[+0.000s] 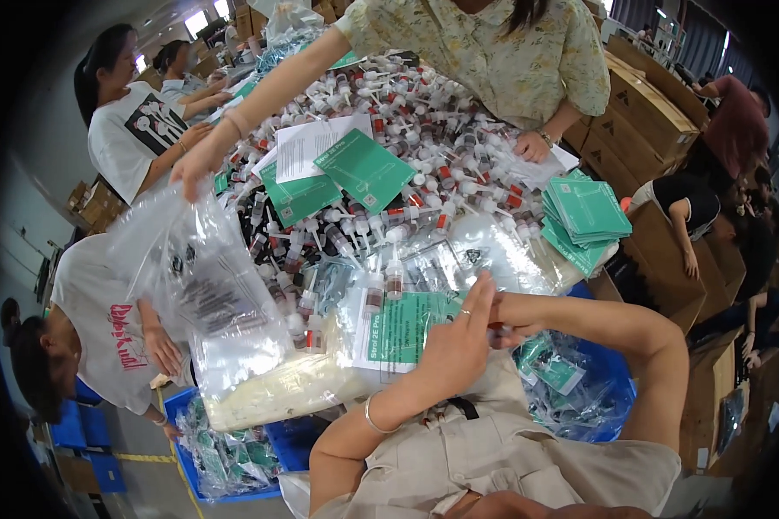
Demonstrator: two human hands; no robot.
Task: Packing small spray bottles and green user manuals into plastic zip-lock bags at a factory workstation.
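Observation:
My left hand (460, 342), with a ring and a bracelet, has its fingers pressed together at the right end of a clear plastic bag (446, 304). A green printed card (402, 333) shows at this bag, with a small dropper-tipped bottle (374, 294) beside it. My right hand (509, 318) comes in from the right and meets the left; its fingers are curled and partly hidden, so what they hold is unclear. Under the bag lies a thick stack of clear bags (299, 389). Many small bottles with white tips (398, 112) are heaped beyond.
A co-worker's hand (201, 164) holds up a clear bag (225, 285) at left; the same person's other hand (532, 147) rests at the far right. Green cards (587, 212) are stacked at right. Blue bins (610, 372) of filled bags stand below; cardboard boxes (640, 112) line the right.

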